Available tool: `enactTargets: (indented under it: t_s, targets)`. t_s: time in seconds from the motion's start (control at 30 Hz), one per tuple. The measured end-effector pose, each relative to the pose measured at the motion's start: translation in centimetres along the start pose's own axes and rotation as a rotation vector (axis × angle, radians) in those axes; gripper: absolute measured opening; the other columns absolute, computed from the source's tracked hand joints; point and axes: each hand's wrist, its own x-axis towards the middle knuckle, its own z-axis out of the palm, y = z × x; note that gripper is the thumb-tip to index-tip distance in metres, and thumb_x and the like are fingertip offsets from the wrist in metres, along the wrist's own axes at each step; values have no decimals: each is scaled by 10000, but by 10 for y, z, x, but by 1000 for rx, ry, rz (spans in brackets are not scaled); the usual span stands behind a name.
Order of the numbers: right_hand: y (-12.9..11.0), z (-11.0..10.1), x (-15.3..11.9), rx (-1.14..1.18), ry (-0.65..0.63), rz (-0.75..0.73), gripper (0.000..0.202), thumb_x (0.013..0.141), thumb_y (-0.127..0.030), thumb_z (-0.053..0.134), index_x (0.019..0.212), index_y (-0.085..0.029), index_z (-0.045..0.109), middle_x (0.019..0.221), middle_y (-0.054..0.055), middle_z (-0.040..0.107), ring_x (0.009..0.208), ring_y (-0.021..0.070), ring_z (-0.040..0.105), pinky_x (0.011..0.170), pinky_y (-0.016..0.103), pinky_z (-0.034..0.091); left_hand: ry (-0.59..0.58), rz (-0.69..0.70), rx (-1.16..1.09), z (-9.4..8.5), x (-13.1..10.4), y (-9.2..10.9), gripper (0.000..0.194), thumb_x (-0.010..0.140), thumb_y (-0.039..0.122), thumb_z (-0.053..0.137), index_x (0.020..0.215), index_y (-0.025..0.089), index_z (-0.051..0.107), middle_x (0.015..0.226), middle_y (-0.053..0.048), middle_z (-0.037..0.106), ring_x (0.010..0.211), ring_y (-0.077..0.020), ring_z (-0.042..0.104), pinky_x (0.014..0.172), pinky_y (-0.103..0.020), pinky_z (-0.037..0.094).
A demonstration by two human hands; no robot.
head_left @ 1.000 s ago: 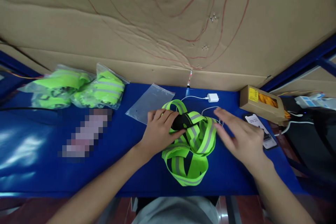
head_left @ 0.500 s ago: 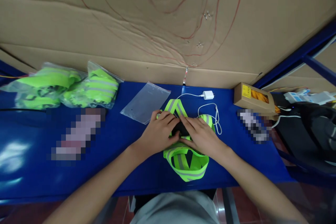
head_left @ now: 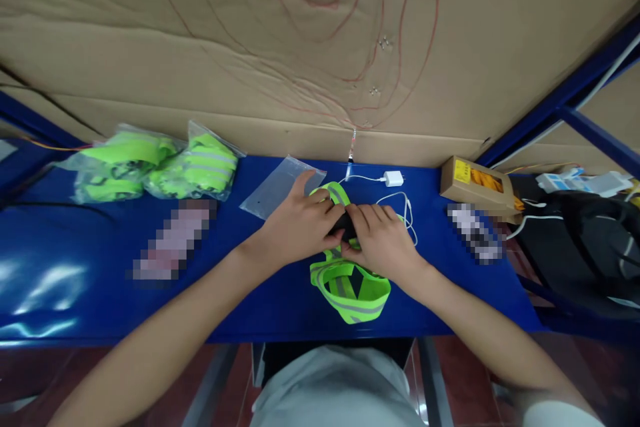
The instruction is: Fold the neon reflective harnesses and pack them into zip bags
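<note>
A black piece (head_left: 345, 227), its exact kind hidden by fingers, sits on a neon-yellow reflective strap harness (head_left: 367, 310) with grey stripes. My left hand (head_left: 303, 220) grips the black piece from the left, thumb and fingers closed on it, index finger raised. From the right, my right hand (head_left: 383, 237) pinches the same piece, its fingers bent over the top. The strap loops spread below and above my hands on the blue table. Behind them lie a clear plastic bag (head_left: 273, 187) and a white charger plug (head_left: 393, 178) with its cable.
Bagged neon-yellow straps (head_left: 207, 163) lie at the back left, with a blurred pinkish object (head_left: 175, 240) before them. A cardboard box (head_left: 475, 183) and another blurred object (head_left: 475, 233) are at right. A cardboard wall (head_left: 225, 80) closes off the back.
The camera view has shifted slightly. My left index finger has lifted away from the strap. Both hands still hold the black piece.
</note>
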Motion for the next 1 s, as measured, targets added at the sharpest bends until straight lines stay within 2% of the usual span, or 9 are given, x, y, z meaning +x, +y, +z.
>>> enactTargets:
  t_s: [0.13,0.2,0.33,0.47,0.53,0.67,0.77,0.9,1.0]
  targets:
    - [7,-41,3,56,97,3,533,889,-377,626,1309,-50,599,1100,163,717,982,312,665,840,422,514,105,-55,-146,-37,-8,-13,217,962,356,613,1077,199,708,867,-39,758,843,-226,708,1093,-504,432]
    - [14,-58,1,74,117,21,540,897,-377,625,1336,-66,584,1128,172,711,1006,323,666,867,434,528,191,-160,-309,-51,-19,-22,226,991,377,598,1142,240,695,905,-8,756,824,-195,698,1000,-429,474]
    - [18,-67,-1,110,98,-19,531,918,-367,620,1370,-94,559,1196,187,687,1061,339,652,909,466,541,131,-304,-576,-61,-35,-25,206,977,422,624,1079,266,711,867,10,721,799,-190,678,821,-353,497]
    - [4,-52,4,102,51,-111,519,948,-345,595,1368,-44,554,1172,198,686,1024,324,647,852,442,550,79,-269,-398,-42,-31,-6,297,951,372,651,1201,213,654,1127,-60,736,1075,-269,678,1009,-439,473]
    - [-2,-44,6,84,49,-144,455,970,-311,562,1325,-28,585,1112,188,702,975,309,651,822,429,543,14,-237,-335,-28,-27,2,258,920,323,682,1136,185,650,1096,-65,740,1017,-265,696,944,-410,509]
    - [-3,-28,7,55,1,-141,250,1016,-170,457,1083,-107,689,902,105,699,841,247,649,772,387,503,-103,-113,-275,3,-24,4,59,921,229,665,966,190,666,949,-39,726,841,-220,700,779,-348,519]
    - [3,-14,3,111,-89,-87,256,1048,-237,465,1041,-125,695,878,94,694,834,243,649,784,391,483,-92,-78,-346,22,-26,3,66,973,215,597,971,186,657,884,-25,723,825,-201,705,775,-338,510]
    - [11,7,-6,308,-118,23,325,1069,-255,450,1327,-118,593,1015,118,753,921,260,682,851,418,495,-37,-157,-370,34,-25,8,106,994,252,575,1045,188,643,957,-47,754,913,-224,724,871,-380,511]
    - [12,19,-13,503,-77,118,462,1062,-228,462,1510,-127,409,1189,141,748,985,250,699,884,408,525,-48,-98,-273,38,-19,15,152,972,301,611,1050,177,654,935,-58,750,891,-255,723,824,-406,513]
